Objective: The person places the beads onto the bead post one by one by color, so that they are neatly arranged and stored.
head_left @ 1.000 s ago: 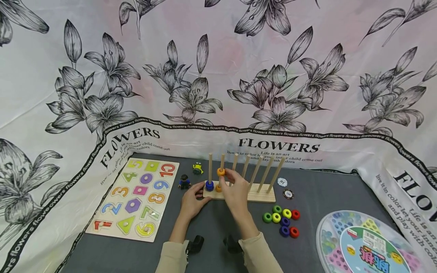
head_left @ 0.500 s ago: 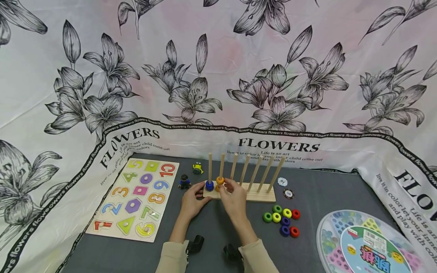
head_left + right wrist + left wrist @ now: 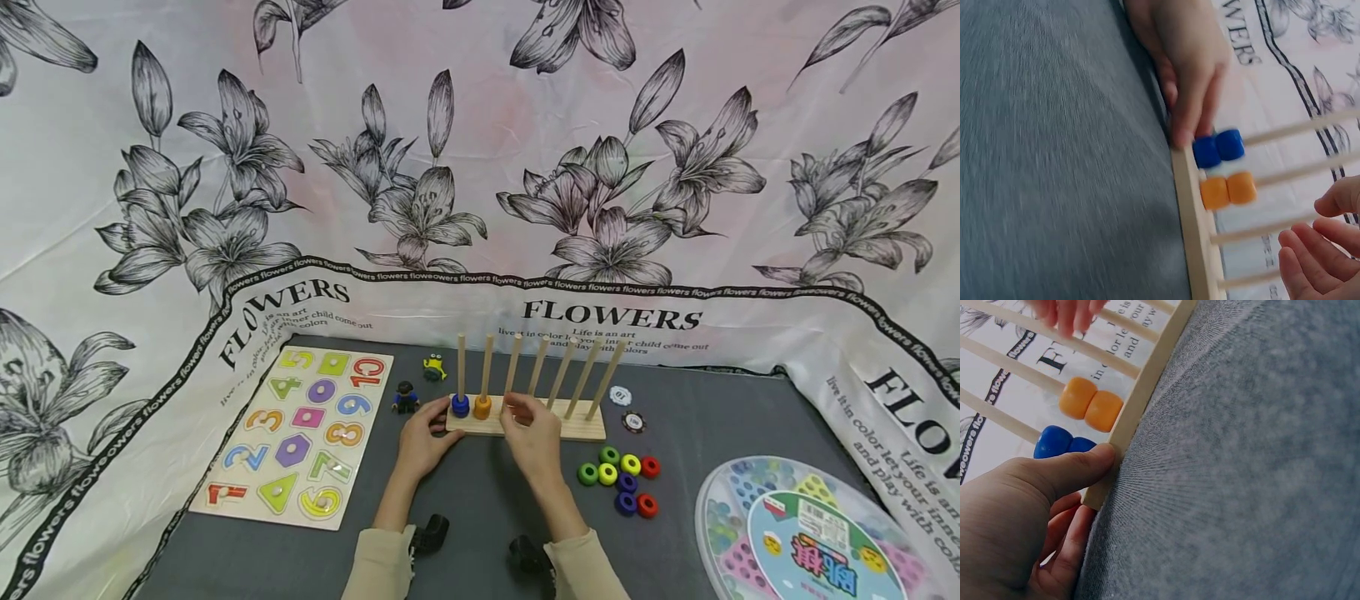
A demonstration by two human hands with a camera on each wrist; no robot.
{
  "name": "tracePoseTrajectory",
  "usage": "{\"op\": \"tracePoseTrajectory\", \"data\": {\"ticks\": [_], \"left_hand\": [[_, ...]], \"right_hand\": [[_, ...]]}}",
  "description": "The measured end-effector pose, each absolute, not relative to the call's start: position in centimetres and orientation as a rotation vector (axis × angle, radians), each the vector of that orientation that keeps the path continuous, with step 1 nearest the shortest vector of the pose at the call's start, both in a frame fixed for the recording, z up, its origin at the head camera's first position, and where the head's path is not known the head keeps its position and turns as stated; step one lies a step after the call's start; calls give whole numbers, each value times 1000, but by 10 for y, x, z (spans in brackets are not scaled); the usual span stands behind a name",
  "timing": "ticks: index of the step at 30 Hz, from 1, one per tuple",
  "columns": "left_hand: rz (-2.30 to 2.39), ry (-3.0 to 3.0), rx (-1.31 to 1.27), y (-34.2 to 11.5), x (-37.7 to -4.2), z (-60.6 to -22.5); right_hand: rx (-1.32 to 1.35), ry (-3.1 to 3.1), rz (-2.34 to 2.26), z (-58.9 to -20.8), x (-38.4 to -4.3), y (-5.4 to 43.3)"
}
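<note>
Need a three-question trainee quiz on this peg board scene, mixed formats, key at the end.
1. Multiple choice. In the head view, the beads on the second peg from the left are:
A) red
B) orange
C) green

2. True or false: the right hand is pinching a blue bead.

3. Fill in: in the head view, the left hand holds the wooden peg board by its ____ end.

Key:
1. B, orange; two of them sit on that peg.
2. False; the right wrist view shows that hand holding nothing.
3. Left.
</note>
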State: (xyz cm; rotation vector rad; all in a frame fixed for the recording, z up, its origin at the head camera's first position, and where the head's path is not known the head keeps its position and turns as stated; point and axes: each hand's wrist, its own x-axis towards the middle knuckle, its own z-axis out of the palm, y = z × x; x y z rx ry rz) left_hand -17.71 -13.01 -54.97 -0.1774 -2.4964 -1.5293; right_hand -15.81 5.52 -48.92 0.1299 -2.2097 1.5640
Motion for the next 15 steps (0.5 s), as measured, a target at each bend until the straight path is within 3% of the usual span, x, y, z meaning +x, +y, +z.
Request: {"op": "tracePoseTrajectory", "data": {"ticks": [15], "left_hand": [[-1555, -2489, -182, -129, -176, -548]], "right_hand": [[-30, -2273, 1369, -485, -150, 143]]}}
